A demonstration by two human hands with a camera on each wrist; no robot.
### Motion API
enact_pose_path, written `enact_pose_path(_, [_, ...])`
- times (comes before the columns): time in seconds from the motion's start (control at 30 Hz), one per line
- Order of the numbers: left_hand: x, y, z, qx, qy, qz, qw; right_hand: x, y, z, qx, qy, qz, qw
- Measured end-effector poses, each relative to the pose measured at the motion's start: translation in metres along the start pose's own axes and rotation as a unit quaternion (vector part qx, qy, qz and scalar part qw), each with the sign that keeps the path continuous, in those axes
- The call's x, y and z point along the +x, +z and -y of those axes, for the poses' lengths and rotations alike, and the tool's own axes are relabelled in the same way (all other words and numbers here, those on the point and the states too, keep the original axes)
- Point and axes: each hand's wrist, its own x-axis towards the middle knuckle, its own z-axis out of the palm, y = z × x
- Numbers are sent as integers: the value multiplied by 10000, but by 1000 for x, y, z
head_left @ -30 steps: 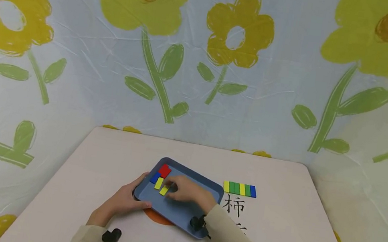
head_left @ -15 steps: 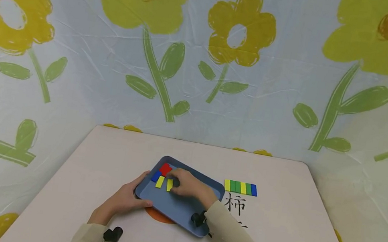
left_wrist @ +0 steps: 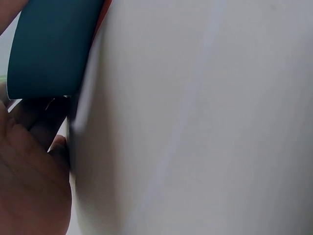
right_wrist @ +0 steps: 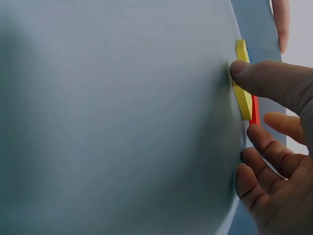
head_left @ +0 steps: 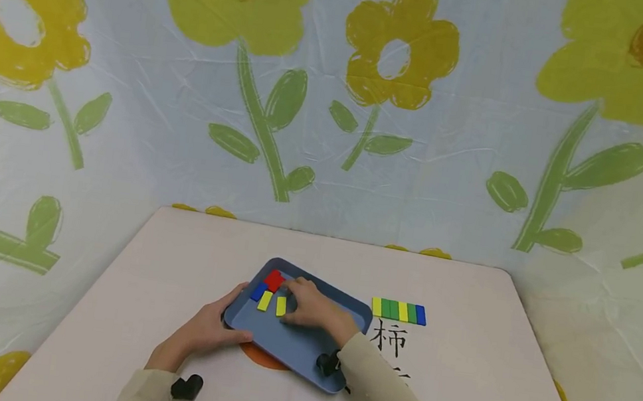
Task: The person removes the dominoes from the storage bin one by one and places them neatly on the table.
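My left hand point(head_left: 207, 332) grips the left end of a blue-grey tray point(head_left: 302, 359), its thumb over the near rim. In the left wrist view its fingers lie in shadow beside the tray point(left_wrist: 51, 49). My right hand point(head_left: 311, 305) is over the tray with thumb and fingers spread apart. Its thumb touches or nearly touches a flat yellow tile point(head_left: 281, 306); in the right wrist view the thumb overlaps the yellow tile point(right_wrist: 243, 103). Left of that tile lie another yellow tile point(head_left: 265, 300), a blue tile point(head_left: 259, 292) and red tile pieces point(head_left: 274, 281).
A row of yellow, green and blue tiles point(head_left: 399, 311) lies on the table point(head_left: 459, 351) right of the tray. Black printed characters point(head_left: 389, 338) run down the table beside it. An orange patch point(head_left: 266, 357) shows under the tray's near edge. A flower-print cloth point(head_left: 451, 176) hangs behind.
The yellow tile by my right hand has turned and shifted slightly right, apart from the other yellow tile. My right fingers have spread from it. My left hand stays on the tray.
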Motion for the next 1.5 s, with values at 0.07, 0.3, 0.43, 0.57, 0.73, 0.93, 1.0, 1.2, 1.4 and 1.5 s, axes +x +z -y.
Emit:
enact_pose_path(0.07, [0, 0, -1, -21, 17, -14, 10000, 1, 1, 0, -57, -3, -3, 10000])
enact_pose_path(0.3, [0, 0, -3, -35, -28, 13, 10000, 0, 2, 0, -181, -81, -13, 9998])
enact_pose_path(0.43, [0, 1, -1, -7, -32, 9, 10000, 0, 3, -1, -178, -76, -28, 9998])
enact_pose_path(0.57, [0, 2, 0, 2, -18, 11, 10000, -4, 1, -2, -19, -30, -93, 10000])
enact_pose_path(0.73, [-2, 1, -2, 1, -55, -10, 10000, -12, -7, -5, 222, -13, -226, 9995])
enact_pose_path(0.93, [-3, 0, -4, 52, -164, -37, 9998, -23, -17, -9, 575, 42, -427, 9974])
enact_pose_path(1.0, [-2, 0, -4, 59, -191, -43, 9998, -27, -20, -11, 731, 52, -514, 9960])
enact_pose_path(1.2, [-2, 0, -2, 37, -134, -53, 9999, -41, -31, -18, 1072, 145, -760, 9912])
enact_pose_path(1.4, [-1, 2, -1, -9, -90, -58, 9999, -53, -39, -26, 1155, 191, -1073, 9873])
enact_pose_path(1.5, [-1, 2, 0, 6, -95, -58, 9999, -60, -42, -30, 1138, 223, -1233, 9856])
